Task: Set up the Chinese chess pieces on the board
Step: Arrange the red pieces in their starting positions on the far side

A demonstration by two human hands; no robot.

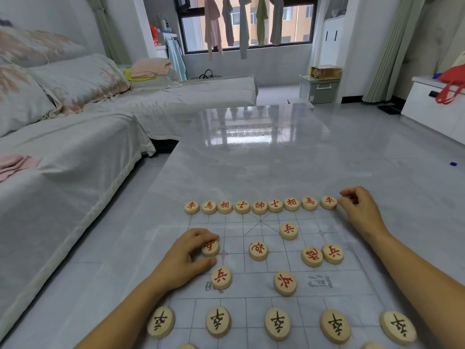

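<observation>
The piece in my left hand was a pale wooden disc with a red character, lying flat near the left edge of the board. My fingers curled over its far side and my thumb sat at its near side, pinching it, so the character was half hidden. It was round, with no long axis of its own.

Along the far edge ran the red back row: nine discs almost edge to edge in a line running left to right, their characters upright to me. My right hand hovered at the row's right end, fingers curled, the fingertips just beside the last chariot. I could not tell whether they touched it or held anything.

Loose red discs lay scattered mid-board, turned every which way. A soldier lay just beside my left thumb, a cannon to its right, and a pair touched each other further right.

Nearest me stood a row of black-marked soldiers, spaced well apart.

The board was a clear printed sheet on a glossy grey table, with a covered sofa to the left.
</observation>
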